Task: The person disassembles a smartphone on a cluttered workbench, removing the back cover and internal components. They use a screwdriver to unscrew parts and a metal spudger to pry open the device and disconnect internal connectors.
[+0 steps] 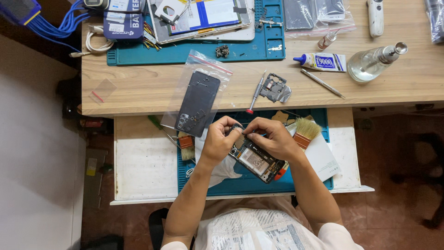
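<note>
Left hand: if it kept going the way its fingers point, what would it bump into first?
Probably the right hand. The left hand points across the opened phone toward it, fingertips almost meeting; depth is hard to judge.

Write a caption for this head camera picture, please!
Both hands, left hand and right hand, hold an opened phone above a blue mat.
</note>
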